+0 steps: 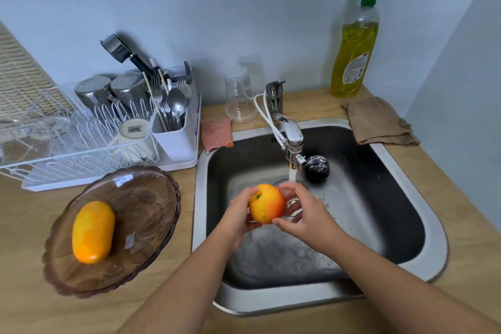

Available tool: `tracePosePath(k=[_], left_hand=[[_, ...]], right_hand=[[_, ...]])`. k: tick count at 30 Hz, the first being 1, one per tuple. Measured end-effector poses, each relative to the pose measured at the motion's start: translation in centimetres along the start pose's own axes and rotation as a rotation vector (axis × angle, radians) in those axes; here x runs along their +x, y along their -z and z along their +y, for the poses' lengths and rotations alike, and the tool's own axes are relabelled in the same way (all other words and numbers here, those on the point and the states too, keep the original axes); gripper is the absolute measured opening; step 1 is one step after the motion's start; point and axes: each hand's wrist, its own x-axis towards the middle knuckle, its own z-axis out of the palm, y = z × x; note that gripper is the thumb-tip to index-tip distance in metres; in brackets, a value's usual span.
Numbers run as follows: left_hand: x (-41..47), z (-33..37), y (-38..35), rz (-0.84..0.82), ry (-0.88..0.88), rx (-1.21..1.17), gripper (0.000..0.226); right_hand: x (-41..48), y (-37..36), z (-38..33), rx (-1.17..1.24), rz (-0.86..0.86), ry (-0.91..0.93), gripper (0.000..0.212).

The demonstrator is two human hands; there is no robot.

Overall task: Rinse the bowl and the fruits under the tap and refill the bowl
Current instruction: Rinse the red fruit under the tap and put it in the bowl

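Apple [267, 203], red-orange, is held over the sink [433, 225] between both grips, just in front of the water stream [292, 175] from the tap [291, 135]. At its left the left grip [238, 214] curls round it; the right grip [306, 211] pinches its right side. Brown glass bowl [151, 198] sits on the table [27, 293] left of the sink, yellow mango [93, 232] inside. Dark round fruit [317, 168] lies in the sink beside the tap.
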Motion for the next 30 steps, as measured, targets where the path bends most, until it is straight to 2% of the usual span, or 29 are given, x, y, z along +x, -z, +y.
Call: tracePosePath(k=[4, 7, 10, 13, 17, 21, 24, 30], left_hand=[[-0.7, 0.5, 0.9, 0.043, -0.043, 0.039, 0.038], [-1.5, 0.7, 1.5, 0.027, -0.054, -0.039, 0.048], [-2.2, 0.4, 2.2, -0.049, -0.105, -0.032, 0.040], [-3.0, 0.3, 2.8, -0.040, -0.167, -0.039, 0.034], [-4.2, 1.3, 3.4, -0.043, -0.178, -0.096, 0.029], [-5.1, 1.6, 3.7, 0.046, -0.191, 0.006, 0.027], [-5.5, 1.4, 3.4, 0.140, -0.262, 0.096, 0.022], [-5.9, 1.9, 3.3, 0.188, -0.409, 0.195, 0.023]], right_hand=[[0.3, -1.8, -1.3, 0.009, 0.059, 0.001, 0.058], [0.5, -3.1, -1.8, 0.087, 0.128, -0.095, 0.062], [0.7, -3.6, -2.6, 0.153, 0.176, -0.142, 0.062], [0.5, -3.6, -3.3, 0.194, 0.138, -0.096, 0.064], [0.1, -3.5, -4.2, 0.187, 0.089, -0.022, 0.054], [-0.2, -3.2, -4.8, 0.129, 0.062, 0.035, 0.052], [-0.4, -3.0, -4.7, 0.130, 0.033, 0.029, 0.050], [-0.4, -2.6, -5.3, 0.108, 0.104, 0.069, 0.051]])
